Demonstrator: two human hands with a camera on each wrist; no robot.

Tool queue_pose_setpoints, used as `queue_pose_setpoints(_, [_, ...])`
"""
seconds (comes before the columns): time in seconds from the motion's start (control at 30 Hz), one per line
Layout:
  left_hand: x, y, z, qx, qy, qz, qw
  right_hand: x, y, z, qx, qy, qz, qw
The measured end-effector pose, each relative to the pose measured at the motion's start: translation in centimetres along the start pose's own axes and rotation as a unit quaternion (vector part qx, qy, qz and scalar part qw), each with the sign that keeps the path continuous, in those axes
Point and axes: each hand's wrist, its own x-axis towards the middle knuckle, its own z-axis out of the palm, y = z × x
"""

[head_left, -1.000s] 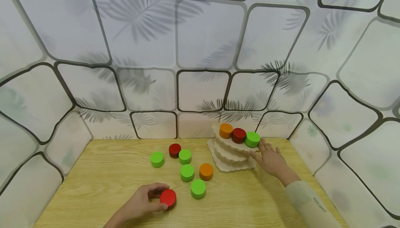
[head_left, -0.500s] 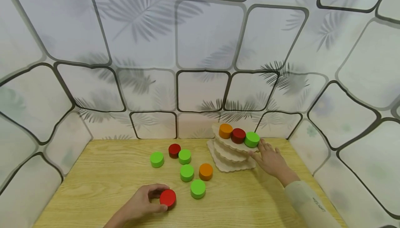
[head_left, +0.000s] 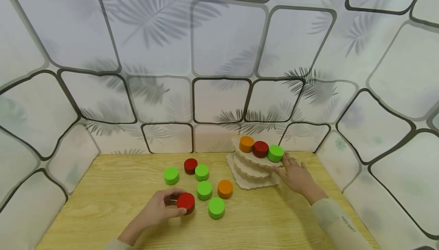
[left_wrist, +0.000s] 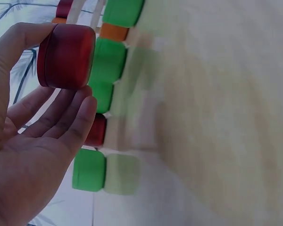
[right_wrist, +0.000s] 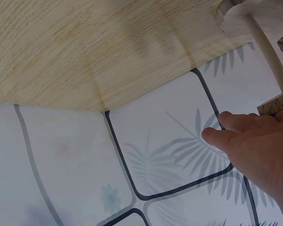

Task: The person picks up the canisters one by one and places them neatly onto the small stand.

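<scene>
My left hand (head_left: 158,209) pinches a red round tin (head_left: 185,203) between thumb and fingers. In the left wrist view this tin (left_wrist: 68,56) shows a lid seam and is held clear of the table. My right hand (head_left: 297,177) lies against the right end of a tiered wooden stand (head_left: 248,181) with scalloped edges, thumb at the front and straight fingers along the side. In the right wrist view the fingers reach the end of a wooden tier (right_wrist: 276,103). Orange (head_left: 246,144), dark red (head_left: 260,149) and green (head_left: 276,153) tins sit in a row on the top tier.
Several loose tins stand on the wood-grain table (head_left: 103,200): a dark red tin (head_left: 190,166), an orange tin (head_left: 225,189) and several green ones, including a near green tin (head_left: 216,208). Patterned wall panels (head_left: 226,101) close off the back and sides.
My left hand has raised the red tin and moved it forward, slightly towards the loose tins. The right hand stays at the stand, and the tins on top have not moved.
</scene>
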Motion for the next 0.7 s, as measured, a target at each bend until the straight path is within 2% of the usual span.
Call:
queue_pose_setpoints(0.23, [2.8, 1.0, 0.0, 0.005, 0.019, 0.016, 0.9997, 0.1, 0.2, 0.1, 0.002, 0.000, 0.002, 1.0000])
queue_pose_setpoints(0.47, [5.9, 2.3, 0.1, 0.010, 0.033, 0.006, 0.9994, 0.1, 0.3, 0.1, 0.006, 0.003, -0.001, 1.0000])
queue_pose_setpoints(0.7, [9.1, 4.0, 0.8, 0.025, 0.072, 0.003, 0.9971, 0.0, 0.3, 0.1, 0.004, 0.002, 0.000, 1.0000])
